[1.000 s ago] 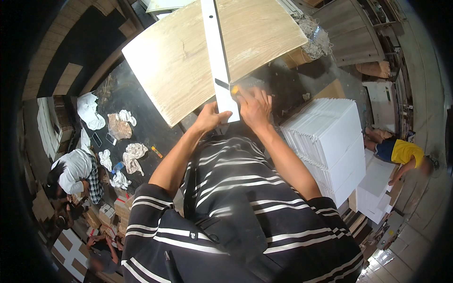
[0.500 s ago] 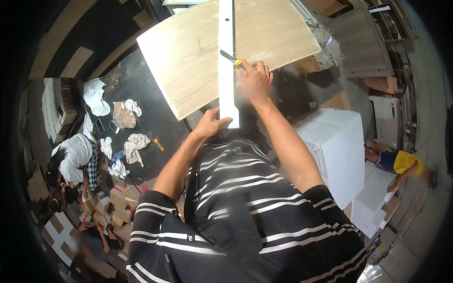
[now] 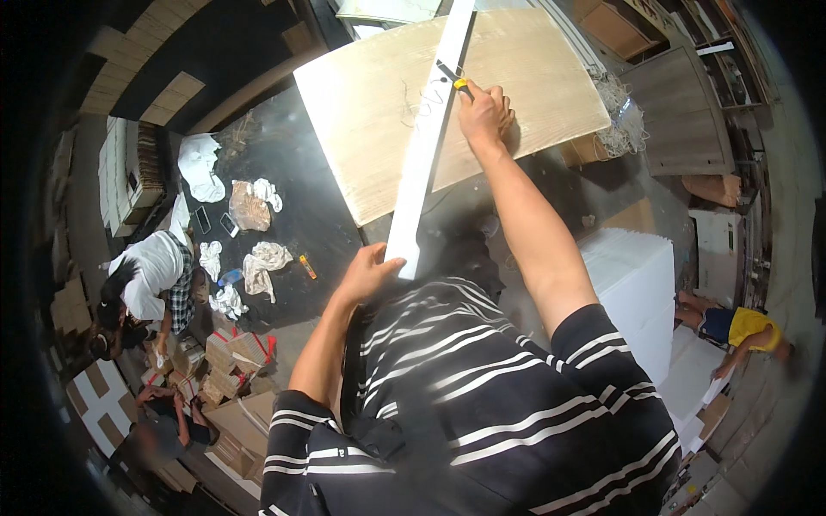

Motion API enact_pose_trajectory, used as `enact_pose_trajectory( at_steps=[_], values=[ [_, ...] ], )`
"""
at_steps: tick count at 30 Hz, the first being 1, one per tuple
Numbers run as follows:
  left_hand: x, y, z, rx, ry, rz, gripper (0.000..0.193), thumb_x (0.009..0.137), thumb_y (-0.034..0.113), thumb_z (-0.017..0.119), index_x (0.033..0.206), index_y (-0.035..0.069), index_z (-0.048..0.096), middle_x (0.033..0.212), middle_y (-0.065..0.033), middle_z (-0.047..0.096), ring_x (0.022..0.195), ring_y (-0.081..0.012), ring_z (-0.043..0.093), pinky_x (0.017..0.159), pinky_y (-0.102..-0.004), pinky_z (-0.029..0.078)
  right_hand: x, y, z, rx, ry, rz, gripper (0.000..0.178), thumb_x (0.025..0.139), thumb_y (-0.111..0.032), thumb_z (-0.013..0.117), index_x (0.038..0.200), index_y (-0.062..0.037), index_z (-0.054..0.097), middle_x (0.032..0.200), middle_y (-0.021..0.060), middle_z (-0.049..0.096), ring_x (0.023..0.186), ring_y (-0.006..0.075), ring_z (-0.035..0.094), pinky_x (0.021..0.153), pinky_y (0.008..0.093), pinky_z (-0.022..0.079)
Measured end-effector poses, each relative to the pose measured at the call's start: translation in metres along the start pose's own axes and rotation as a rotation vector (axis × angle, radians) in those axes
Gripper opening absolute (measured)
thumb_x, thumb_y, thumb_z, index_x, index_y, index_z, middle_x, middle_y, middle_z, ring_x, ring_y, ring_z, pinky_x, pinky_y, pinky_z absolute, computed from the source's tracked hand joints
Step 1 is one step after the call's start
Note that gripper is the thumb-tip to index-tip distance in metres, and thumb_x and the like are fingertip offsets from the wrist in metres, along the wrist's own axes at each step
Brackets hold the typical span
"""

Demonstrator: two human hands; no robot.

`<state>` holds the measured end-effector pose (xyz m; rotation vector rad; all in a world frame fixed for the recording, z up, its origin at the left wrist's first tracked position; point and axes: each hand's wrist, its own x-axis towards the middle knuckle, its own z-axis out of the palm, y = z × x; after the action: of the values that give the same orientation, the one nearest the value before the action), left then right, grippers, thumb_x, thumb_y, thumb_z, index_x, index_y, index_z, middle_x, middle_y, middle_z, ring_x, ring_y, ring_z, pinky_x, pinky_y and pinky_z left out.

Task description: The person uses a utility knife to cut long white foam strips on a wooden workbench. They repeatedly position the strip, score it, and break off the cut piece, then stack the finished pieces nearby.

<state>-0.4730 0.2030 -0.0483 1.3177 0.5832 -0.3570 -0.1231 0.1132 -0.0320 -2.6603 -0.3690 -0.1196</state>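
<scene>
A long white strip point(image 3: 411, 198) with a notched near end lies aslant over a pale wood-grain board point(image 3: 525, 69). My left hand point(image 3: 370, 273) is closed on the strip's near end, the thumb on its top face. In my right hand point(image 3: 487, 116) is a utility knife point(image 3: 462, 85) with a yellow and black handle. Its dark blade lies at the strip's edge, near a hole toward the far end. Thin curled shavings point(image 3: 428, 109) hang beside the strip below the blade.
A dark table point(image 3: 297, 159) at left bears white rags point(image 3: 267, 258), two phones and an orange-yellow marker-like stick point(image 3: 308, 267). White panels point(image 3: 632, 288) are stacked at right. Tangled strands point(image 3: 625, 120) hang by the board's right corner. Other people work at the left and far right.
The strip has swung so its far end leans right and its near end sits further left. My right hand has moved the knife up and right along it. Curled shavings now show.
</scene>
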Motion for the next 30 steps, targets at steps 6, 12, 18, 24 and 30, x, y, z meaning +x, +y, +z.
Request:
enact_pose_trajectory(
  at_steps=[6, 12, 18, 24, 30],
  values=[
    [-0.042, -0.023, -0.035, 0.033, 0.054, -0.026, 0.032, 0.092, 0.017, 0.074, 0.115, -0.005, 0.071, 0.101, -0.0045, 0.072, 0.09, -0.0112, 0.062, 0.082, -0.0291, 0.049, 0.033, -0.008, 0.007, -0.019, -0.026, 0.044, 0.035, 0.096, -0.034, 0.068, 0.131, -0.0316, 0.071, 0.119, 0.0076, 0.058, 0.119, 0.0316, 0.054, 0.104, 0.055, 0.039],
    [-0.068, -0.028, -0.061, 0.053, 0.077, -0.048, 0.027, 0.092, 0.018, 0.075, 0.108, -0.004, 0.071, 0.086, 0.0004, 0.066, 0.078, -0.0086, 0.057, 0.07, -0.0274, 0.046, 0.055, -0.009, 0.017, -0.074, 0.007, 0.059, 0.033, 0.097, -0.035, 0.068, 0.13, -0.0319, 0.072, 0.118, 0.0083, 0.056, 0.115, 0.0296, 0.054, 0.101, 0.0499, 0.038],
    [-0.114, -0.054, -0.091, 0.126, 0.09, -0.092, 0.019, 0.091, 0.018, 0.076, 0.093, 0.0, 0.069, 0.08, 0.0019, 0.062, 0.074, -0.0077, 0.052, 0.065, -0.0264, 0.041, 0.088, 0.001, 0.021, -0.125, 0.031, 0.107, 0.033, 0.098, -0.037, 0.066, 0.131, -0.0324, 0.071, 0.118, 0.0079, 0.056, 0.114, 0.0289, 0.054, 0.098, 0.0491, 0.039],
    [-0.168, -0.08, -0.116, 0.076, 0.166, -0.216, 0.017, 0.089, 0.015, 0.077, 0.09, 0.0, 0.07, 0.079, 0.0046, 0.062, 0.075, -0.0071, 0.051, 0.067, -0.027, 0.041, 0.114, 0.014, 0.017, -0.18, 0.046, 0.142, 0.034, 0.099, -0.04, 0.064, 0.132, -0.0348, 0.069, 0.117, 0.0086, 0.058, 0.112, 0.0304, 0.058, 0.097, 0.0502, 0.043],
    [-0.242, -0.116, -0.161, 0.031, 0.223, -0.384, 0.01, 0.089, 0.009, 0.077, 0.094, 0.0, 0.074, 0.087, 0.0012, 0.071, 0.079, -0.0075, 0.059, 0.072, -0.0256, 0.046, 0.13, 0.035, 0.005, -0.177, 0.063, 0.249, 0.036, 0.099, -0.042, 0.063, 0.134, -0.0353, 0.067, 0.123, 0.0091, 0.059, 0.118, 0.0307, 0.057, 0.102, 0.0519, 0.041]
  ],
)
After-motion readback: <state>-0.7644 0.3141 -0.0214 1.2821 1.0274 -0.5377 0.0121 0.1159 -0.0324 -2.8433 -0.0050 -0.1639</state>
